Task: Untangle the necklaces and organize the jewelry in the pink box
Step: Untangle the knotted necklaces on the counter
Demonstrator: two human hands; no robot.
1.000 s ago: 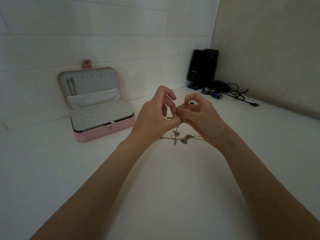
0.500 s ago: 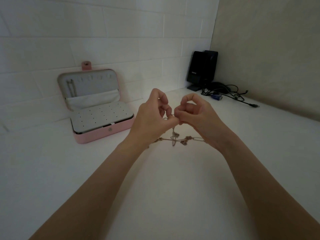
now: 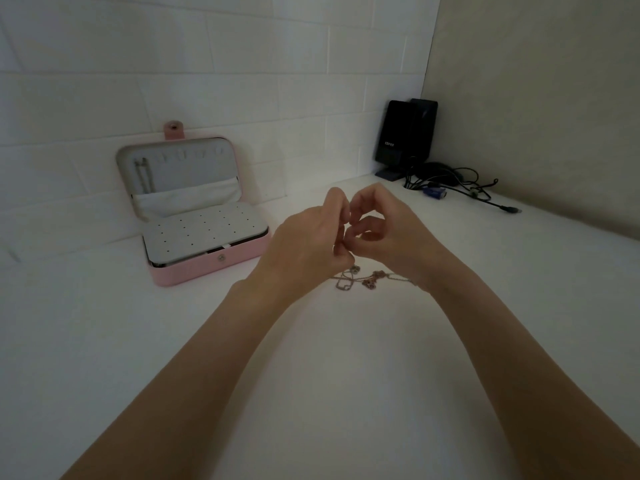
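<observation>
My left hand (image 3: 308, 240) and my right hand (image 3: 391, 233) meet fingertip to fingertip above the white table, both pinching the thin chains of the tangled necklaces (image 3: 360, 279). The tangle, with small pendants, hangs down from my fingers and rests on the table just below them. The pink jewelry box (image 3: 207, 268) stands open at the left by the wall. Its lid is upright with one chain (image 3: 144, 174) hanging on a hook, and a white perforated tray (image 3: 201, 233) covers the base.
Black speakers (image 3: 403, 136) stand in the far right corner, with a heap of dark cables and a blue plug (image 3: 450, 187) trailing onto the table. A white brick wall runs behind; a beige wall closes the right side.
Both hands have stayed together over the tangle, with the fingers shifting their pinch on the chains. The tangle has settled a little lower on the table.
</observation>
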